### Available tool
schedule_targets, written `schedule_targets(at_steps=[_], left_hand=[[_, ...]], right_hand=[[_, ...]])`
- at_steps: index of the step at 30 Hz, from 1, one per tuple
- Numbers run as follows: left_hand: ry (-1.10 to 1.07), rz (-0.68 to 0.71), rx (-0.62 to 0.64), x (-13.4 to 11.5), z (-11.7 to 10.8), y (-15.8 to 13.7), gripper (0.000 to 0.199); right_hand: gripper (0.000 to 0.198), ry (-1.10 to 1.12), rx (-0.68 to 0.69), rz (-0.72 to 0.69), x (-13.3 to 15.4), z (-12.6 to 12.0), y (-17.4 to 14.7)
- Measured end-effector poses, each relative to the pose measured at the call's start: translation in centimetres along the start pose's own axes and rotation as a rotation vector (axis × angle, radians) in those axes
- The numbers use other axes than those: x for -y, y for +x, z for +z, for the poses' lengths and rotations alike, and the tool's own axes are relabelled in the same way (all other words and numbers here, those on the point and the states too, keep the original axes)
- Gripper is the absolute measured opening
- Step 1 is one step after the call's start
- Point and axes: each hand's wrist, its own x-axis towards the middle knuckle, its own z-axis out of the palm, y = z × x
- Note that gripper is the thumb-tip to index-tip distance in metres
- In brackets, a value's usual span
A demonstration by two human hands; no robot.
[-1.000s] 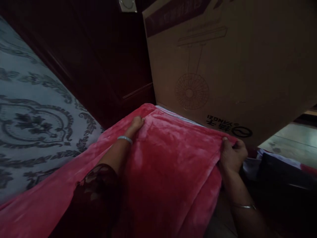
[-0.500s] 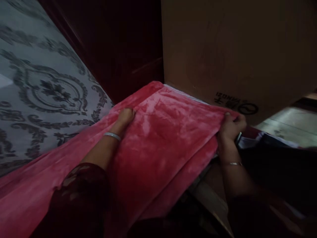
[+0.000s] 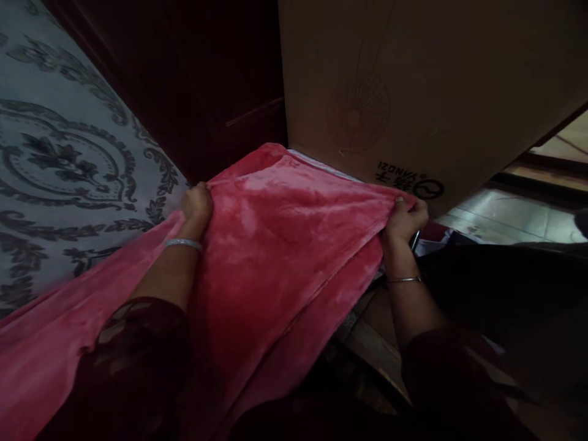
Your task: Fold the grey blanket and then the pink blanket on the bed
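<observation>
A plush pink-red blanket [image 3: 285,245] is spread over the surface in front of me, its folded layers showing along the right side. My left hand [image 3: 197,205] is closed on the blanket at its left side, close to the patterned wall. At the right corner, my right hand [image 3: 404,217] pinches the blanket's edge between thumb and fingers. The cloth lies stretched between both hands, with small creases near the right one. A pale strip [image 3: 324,165] shows under the blanket's far edge.
A large cardboard box [image 3: 413,86] with printed lettering stands directly behind the blanket. Left of it is a dark red wooden panel [image 3: 220,73], then a wall [image 3: 59,159] with grey ornamental pattern. Shiny floor tiles [image 3: 514,211] lie to the right, beyond a dark covered shape [image 3: 496,294].
My left hand has moved left across the blanket and now grips it near the wall. My right hand still holds the corner. The whole view has shifted slightly.
</observation>
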Motion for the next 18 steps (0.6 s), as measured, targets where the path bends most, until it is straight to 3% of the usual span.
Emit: schedule_targets(at_steps=[5,9,12,18], left_hand=[[0.080,0.067,0.102,1.5,3.0,0.1,0.037],[0.049,0.107,0.090,1.4,3.2,1.3,0.054],[0.035,0.138,0.165,-1.2,2.8,2.9,0.058],[-0.015,0.221,0.347,-9.9,3.9,6.2,0.052]], right_hand=[[0.011,0.069,-0.043,0.000,-0.1,0.2,-0.1],[0.011,0.148,-0.015,-0.015,-0.5,0.3,-0.2],[0.018,0.157,-0.006,-0.009,-0.9,0.5,-0.3],[0.026,0.158,0.032,-0.006,-1.3,0.5,-0.6]])
